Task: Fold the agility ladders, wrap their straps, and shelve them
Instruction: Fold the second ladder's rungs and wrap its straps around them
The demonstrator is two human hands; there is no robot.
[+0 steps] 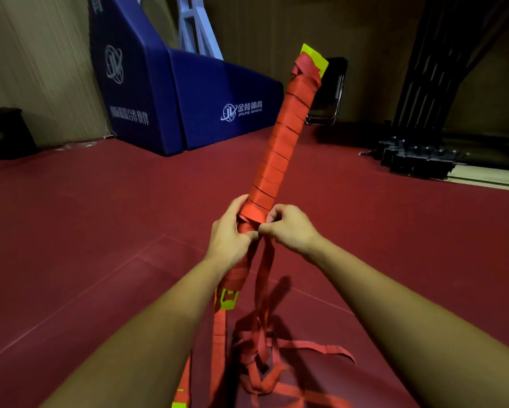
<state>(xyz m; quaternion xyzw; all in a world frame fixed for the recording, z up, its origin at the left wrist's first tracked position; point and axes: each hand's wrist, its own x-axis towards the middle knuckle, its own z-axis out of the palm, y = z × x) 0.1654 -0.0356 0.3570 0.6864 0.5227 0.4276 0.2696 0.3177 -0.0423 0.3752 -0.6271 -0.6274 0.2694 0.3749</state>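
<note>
Two hands on the folded agility ladder (279, 148), held up at a tilt over the dark red floor (100, 231). Left hand (232, 234) wrapped tight round the bundle's lower part; right hand (288, 228) pinching the red strap (263, 278) just beside it. Strap wound in close turns up to the yellow rung ends (316, 58). Loose strap trailing down into a tangle on the floor. Blue padded base (188, 92) well behind.

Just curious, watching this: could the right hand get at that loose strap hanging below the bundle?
Probably yes. The right hand already pinches at the bundle where the loose strap hangs down just beneath it, with nothing between them.
</note>
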